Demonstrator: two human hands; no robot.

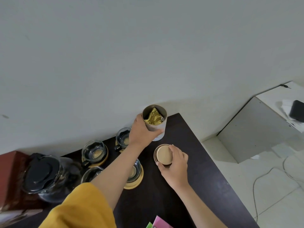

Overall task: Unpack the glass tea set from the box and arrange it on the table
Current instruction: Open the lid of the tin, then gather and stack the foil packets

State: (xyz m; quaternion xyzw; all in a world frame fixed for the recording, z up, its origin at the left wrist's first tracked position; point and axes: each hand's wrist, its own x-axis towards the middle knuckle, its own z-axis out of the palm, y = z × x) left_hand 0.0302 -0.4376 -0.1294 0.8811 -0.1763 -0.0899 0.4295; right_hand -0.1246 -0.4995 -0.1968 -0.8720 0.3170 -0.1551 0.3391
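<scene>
My left hand (142, 131) grips an open round tea canister (155, 124) standing at the far edge of the dark table (205, 178); a gold foil packet (153, 118) shows inside it. My right hand (175, 165) holds the canister's tan lid (162, 154) just above the table, in front of the canister. Several glass cups on wooden coasters sit to the left: one (94, 152), one (122, 139) behind my left wrist, one (134, 171) partly under my forearm. A glass teapot with a black lid (44, 175) stands at the left.
A dark red box (9, 175) lies at the left edge beside the teapot. Pink and green paper (158, 223) pokes in at the table's near edge. A white cabinet (256, 129) with a black object stands at right; a cable runs across the tiled floor.
</scene>
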